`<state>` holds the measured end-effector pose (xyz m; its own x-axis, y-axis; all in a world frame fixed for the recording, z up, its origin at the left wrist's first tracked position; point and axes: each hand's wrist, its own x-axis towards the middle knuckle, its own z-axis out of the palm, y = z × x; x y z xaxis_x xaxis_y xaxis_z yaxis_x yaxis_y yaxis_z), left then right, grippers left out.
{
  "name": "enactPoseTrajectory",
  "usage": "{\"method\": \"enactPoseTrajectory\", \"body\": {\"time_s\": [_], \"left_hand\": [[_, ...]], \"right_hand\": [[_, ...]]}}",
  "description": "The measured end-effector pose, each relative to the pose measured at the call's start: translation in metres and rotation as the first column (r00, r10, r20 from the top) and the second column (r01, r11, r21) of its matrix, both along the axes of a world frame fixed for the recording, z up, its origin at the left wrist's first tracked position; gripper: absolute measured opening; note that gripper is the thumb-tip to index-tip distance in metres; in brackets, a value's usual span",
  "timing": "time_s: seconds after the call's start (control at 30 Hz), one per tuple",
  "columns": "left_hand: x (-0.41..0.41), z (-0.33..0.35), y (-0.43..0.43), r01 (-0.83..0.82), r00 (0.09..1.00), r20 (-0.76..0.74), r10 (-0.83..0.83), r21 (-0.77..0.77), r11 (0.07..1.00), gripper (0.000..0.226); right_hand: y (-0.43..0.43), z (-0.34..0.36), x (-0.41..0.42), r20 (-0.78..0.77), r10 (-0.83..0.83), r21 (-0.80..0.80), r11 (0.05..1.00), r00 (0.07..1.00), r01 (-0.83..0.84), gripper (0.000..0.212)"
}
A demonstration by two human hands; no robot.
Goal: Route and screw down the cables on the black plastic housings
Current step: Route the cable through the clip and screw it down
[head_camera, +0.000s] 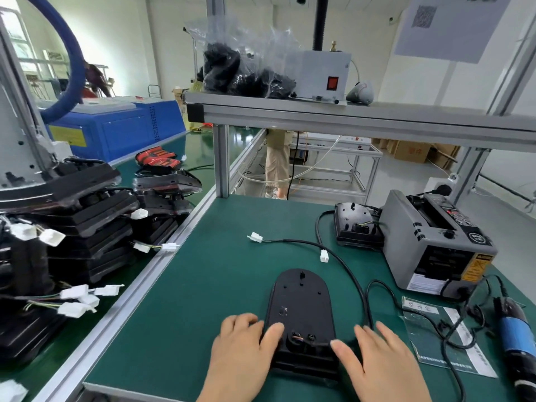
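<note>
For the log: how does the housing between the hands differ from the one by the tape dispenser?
The near housing lies with left hand and right hand at its near end; the far housing sits untouched beside the tape dispenser. The near housing's cable loops over the mat; the far housing's bends on its side away from the dispenser. Both: black, rounded, wires in a recess.

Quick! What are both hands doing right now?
Left hand: open, thumb resting on the black housing.
Right hand: open, thumb touching the housing's near edge.
</note>
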<state>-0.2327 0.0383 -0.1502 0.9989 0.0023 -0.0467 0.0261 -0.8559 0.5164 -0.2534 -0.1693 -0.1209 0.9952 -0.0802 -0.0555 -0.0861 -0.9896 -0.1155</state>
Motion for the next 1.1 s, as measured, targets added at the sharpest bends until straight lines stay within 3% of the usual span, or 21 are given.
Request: {"method": "enactPoseTrajectory", "body": {"time_s": [0.1,0.17,0.2,0.27,0.33,0.4,0.5,0.6,0.67,0.73,0.8,0.87,0.9,0.97,1.03,1.1], "left_hand": [[0.000,-0.001,-0.005,-0.011,0.999,-0.040,0.006,-0.114,0.993,0.051],[0.001,-0.001,-0.004,-0.050,0.999,-0.036,0.041,-0.311,0.949,0.038],[0.001,0.000,-0.003,-0.082,0.996,-0.059,0.062,-0.451,0.889,0.032],[0.001,0.004,-0.004,-0.165,0.984,-0.162,0.068,-0.713,0.681,0.031],[0.003,0.006,-0.006,-0.217,0.974,-0.223,0.050,-0.835,0.506,0.032],[0.002,0.008,-0.009,-0.235,0.971,-0.232,0.060,-0.874,0.426,0.031],[-0.002,0.010,-0.019,-0.215,0.977,-0.201,0.077,-0.899,0.381,0.034],[-0.012,0.012,-0.032,-0.163,0.987,-0.153,0.056,-0.916,0.368,0.043],[-0.014,0.013,-0.038,-0.139,0.990,-0.131,0.048,-0.921,0.364,0.049],[-0.007,0.017,-0.039,-0.145,0.989,-0.141,0.040,-0.899,0.413,0.041],[0.011,0.023,-0.030,-0.192,0.981,-0.183,0.063,-0.878,0.439,0.018],[0.039,0.024,-0.016,-0.115,0.993,-0.089,0.073,-0.816,0.567,0.018],[0.057,0.024,-0.009,-0.058,0.998,-0.014,0.067,-0.704,0.708,0.020],[0.098,0.022,0.000,-0.002,0.990,0.133,0.045,-0.305,0.952,0.028],[0.138,0.020,-0.002,0.007,0.974,0.225,-0.011,0.017,1.000,0.039],[0.169,0.020,-0.006,0.061,0.967,0.226,-0.115,0.235,0.970,0.046]], "right_hand": [[0.010,0.003,-0.001,-0.040,0.056,-0.044,0.997,0.998,-0.058,0.076],[0.016,0.003,0.000,-0.050,0.085,0.024,0.996,0.995,-0.084,0.072],[0.018,0.003,0.001,-0.049,0.094,0.101,0.991,0.994,-0.089,0.069],[0.021,0.004,0.000,-0.024,0.103,0.287,0.954,0.994,-0.091,0.061],[0.022,0.002,-0.001,-0.030,0.056,0.491,0.871,0.998,-0.034,0.056],[0.021,0.001,0.000,-0.053,-0.027,0.699,0.713,0.998,0.056,0.052],[0.018,0.004,0.008,-0.075,-0.129,0.935,0.335,0.989,0.115,0.056],[0.010,0.002,0.023,-0.152,-0.263,0.988,-0.002,0.953,0.158,0.076],[0.003,0.002,0.032,-0.241,-0.252,0.964,-0.177,0.937,0.200,0.074],[-0.003,0.008,0.034,-0.268,-0.160,0.945,-0.237,0.950,0.227,0.056],[-0.009,0.011,0.034,-0.271,-0.103,0.946,-0.212,0.957,0.245,0.043],[-0.016,0.012,0.033,-0.271,-0.095,0.947,-0.206,0.958,0.247,0.043],[-0.018,0.012,0.033,-0.271,-0.093,0.948,-0.198,0.958,0.249,0.045],[-0.018,0.013,0.031,-0.274,-0.073,0.950,-0.177,0.959,0.258,0.048],[-0.016,0.014,0.028,-0.275,-0.057,0.952,-0.155,0.960,0.263,0.050],[-0.013,0.016,0.026,-0.258,-0.030,0.958,-0.141,0.966,0.251,0.046]]}}
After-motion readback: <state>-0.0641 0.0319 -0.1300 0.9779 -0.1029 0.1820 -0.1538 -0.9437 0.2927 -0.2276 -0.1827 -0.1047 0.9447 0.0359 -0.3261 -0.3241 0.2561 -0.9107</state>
